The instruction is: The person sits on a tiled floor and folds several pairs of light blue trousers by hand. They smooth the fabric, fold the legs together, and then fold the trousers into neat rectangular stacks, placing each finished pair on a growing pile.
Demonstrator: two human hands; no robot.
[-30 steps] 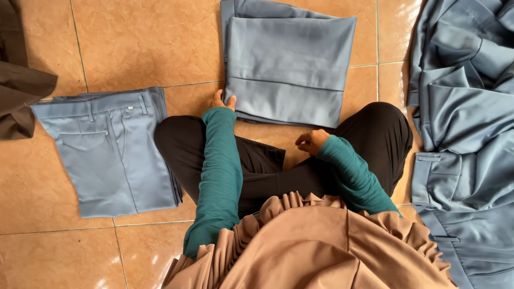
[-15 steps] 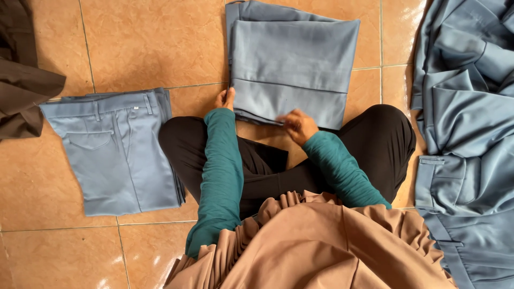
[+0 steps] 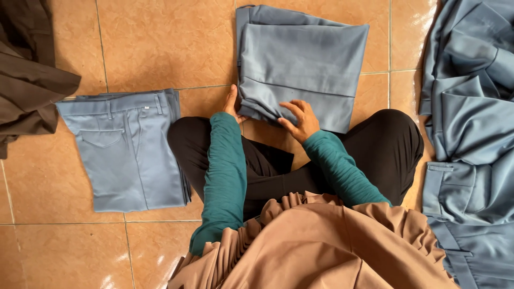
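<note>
Orange tiled floor (image 3: 160, 48) | right hand (image 3: 300, 119) flat, fingers spread, pressing near edge of folded blue trousers (image 3: 305, 59) just ahead of crossed legs | left hand (image 3: 231, 103) at left edge, grip hidden, steadying fold | finished folded pair (image 3: 128, 150) left | unfolded heap (image 3: 471, 134) right

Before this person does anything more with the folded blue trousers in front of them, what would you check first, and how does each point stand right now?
1. Left hand on the left edge of the folded blue trousers: ok.
2. Right hand flat on the near edge, fingers spread: ok.
3. Fold looks even, with edges roughly lined up: ok, though the near left corner is bunched.
4. Trousers lie fully on the tiled floor: ok.
5. Finished folded pair to the left lies apart, not touching: ok.
6. Unfolded blue pile on the right kept away from the fold: ok.
</note>
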